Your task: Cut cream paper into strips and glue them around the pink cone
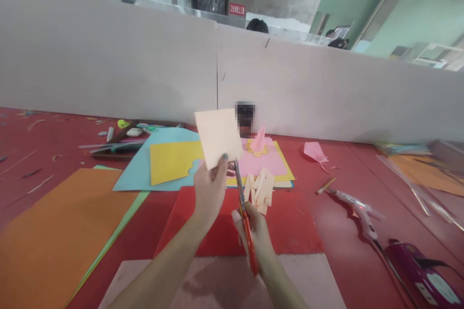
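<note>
My left hand (pixel 211 184) pinches the lower edge of a cream sheet of paper (pixel 218 135), held up above the table. In my right hand (pixel 258 231) is a pair of scissors (pixel 247 231) with red handles, its blades pointing up beside the sheet's lower right corner. I cannot tell whether the blades touch the paper. Just behind the scissors lie several cut cream paper strips (pixel 263 189). Farther back, a pink paper cone (pixel 258 140) stands on a yellow scalloped paper piece (pixel 251 148), over pink and yellow sheets.
Orange paper (pixel 54 231) covers the left side; blue paper (pixel 134 166) and yellow paper (pixel 172 157) lie behind. A glue gun (pixel 358 210) and a purple power strip (pixel 422 270) with cables sit at right. A white partition (pixel 108 58) bounds the table's back.
</note>
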### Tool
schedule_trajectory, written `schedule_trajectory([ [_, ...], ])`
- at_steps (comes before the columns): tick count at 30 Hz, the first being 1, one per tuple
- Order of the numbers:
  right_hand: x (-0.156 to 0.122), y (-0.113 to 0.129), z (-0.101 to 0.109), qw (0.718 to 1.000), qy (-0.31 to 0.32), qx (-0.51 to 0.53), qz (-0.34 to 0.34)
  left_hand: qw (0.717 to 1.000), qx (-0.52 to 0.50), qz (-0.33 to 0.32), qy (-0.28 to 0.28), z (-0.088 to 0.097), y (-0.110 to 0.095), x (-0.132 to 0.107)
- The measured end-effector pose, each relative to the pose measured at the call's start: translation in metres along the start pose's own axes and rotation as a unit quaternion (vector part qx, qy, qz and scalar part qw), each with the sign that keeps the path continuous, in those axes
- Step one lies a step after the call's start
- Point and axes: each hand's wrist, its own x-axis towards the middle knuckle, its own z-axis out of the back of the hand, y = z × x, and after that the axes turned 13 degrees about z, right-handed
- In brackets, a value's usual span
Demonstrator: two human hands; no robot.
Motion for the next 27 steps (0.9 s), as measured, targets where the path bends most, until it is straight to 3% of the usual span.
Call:
schedule_trajectory([
  [6, 0.003, -0.003, 0.002, 0.999, -0.051, -0.007, -0.015, 0.997, 0.042, 0.025, 0.062, -0.006, 0.008, -0.005],
  [12, 0.003, -0.007, 0.002, 0.998, -0.066, -0.001, -0.018, 0.992, 0.094, 0.021, 0.081, -0.008, 0.009, -0.008],
  [27, 0.006, -0.005, 0.002, 0.996, -0.070, 0.029, -0.040, 0.992, 0.080, 0.017, 0.100, -0.008, 0.013, -0.005],
])
